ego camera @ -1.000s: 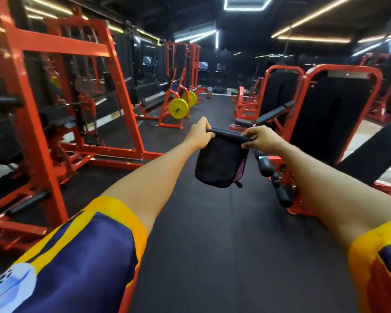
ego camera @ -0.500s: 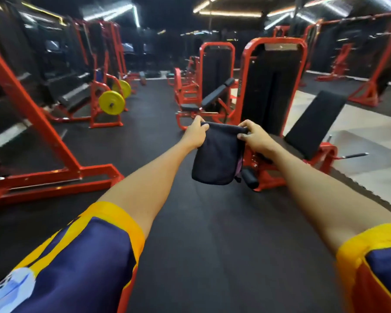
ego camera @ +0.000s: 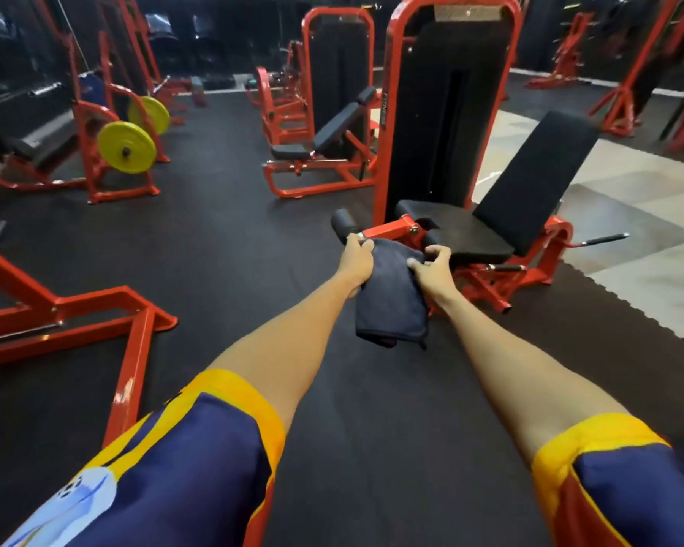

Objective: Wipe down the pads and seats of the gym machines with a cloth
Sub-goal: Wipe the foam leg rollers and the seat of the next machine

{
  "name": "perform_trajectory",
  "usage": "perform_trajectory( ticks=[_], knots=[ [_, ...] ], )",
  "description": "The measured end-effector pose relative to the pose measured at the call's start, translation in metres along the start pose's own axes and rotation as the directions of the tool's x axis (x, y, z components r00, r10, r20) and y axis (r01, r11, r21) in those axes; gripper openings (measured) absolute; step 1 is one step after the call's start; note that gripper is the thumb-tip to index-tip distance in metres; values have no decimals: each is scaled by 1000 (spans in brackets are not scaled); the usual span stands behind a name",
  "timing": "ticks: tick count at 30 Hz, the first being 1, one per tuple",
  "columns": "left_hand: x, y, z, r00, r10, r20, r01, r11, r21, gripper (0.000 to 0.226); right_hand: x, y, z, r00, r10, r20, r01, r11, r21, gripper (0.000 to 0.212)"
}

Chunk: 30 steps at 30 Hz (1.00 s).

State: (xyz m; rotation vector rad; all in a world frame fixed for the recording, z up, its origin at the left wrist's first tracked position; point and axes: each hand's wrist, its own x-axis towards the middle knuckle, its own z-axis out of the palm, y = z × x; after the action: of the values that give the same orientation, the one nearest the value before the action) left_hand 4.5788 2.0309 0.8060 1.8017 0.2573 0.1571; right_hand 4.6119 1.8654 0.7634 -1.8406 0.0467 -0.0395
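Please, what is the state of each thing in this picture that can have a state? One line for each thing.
cloth: folded, hanging from both hands above the floor.
left hand: grips the cloth's top edge.
right hand: pinches the cloth's top edge.
machine seat: not touched by the cloth.
backrest: tilted back.
roller pad: untouched, sticking out left of the seat.
yellow weight plate: upright, loaded on a red machine.

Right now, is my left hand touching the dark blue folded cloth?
Touching. The head view shows the left hand gripping a top corner of the dark blue folded cloth.
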Motion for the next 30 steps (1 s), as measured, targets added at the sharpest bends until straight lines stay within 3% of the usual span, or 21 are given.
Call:
perform_trajectory(
  ticks=[3,6,8,12,18,21,25,30],
  knots=[
    [43,-7,22,999,-45,-11,45,999,6,20,45,19,14,999,35,-18,-35,999,10,53],
    [90,-27,36,996,-88,-31,89,996,16,10,76,35,30,1000,7,-7,-7,1000,-3,44],
    [123,-36,46,992,-115,-59,116,993,6,8,100,48,39,998,26,49,-28,999,36,43],
    [181,-72,61,977,-195,-89,193,981,-33,9,146,79,59,952,131,278,-148,988,43,77],
    [272,-122,89,942,-328,-71,305,926,-223,12,224,93,88,899,184,398,-255,958,132,72],
    [310,-135,105,915,-404,-9,377,862,-339,24,262,104,100,900,230,370,-291,949,118,71],
    [345,-147,119,897,-440,43,424,827,-368,11,303,122,102,921,298,251,-304,952,-14,56],
    [389,-163,118,884,-467,36,439,800,-409,12,365,132,106,927,340,158,-319,937,-145,65]
  ],
)
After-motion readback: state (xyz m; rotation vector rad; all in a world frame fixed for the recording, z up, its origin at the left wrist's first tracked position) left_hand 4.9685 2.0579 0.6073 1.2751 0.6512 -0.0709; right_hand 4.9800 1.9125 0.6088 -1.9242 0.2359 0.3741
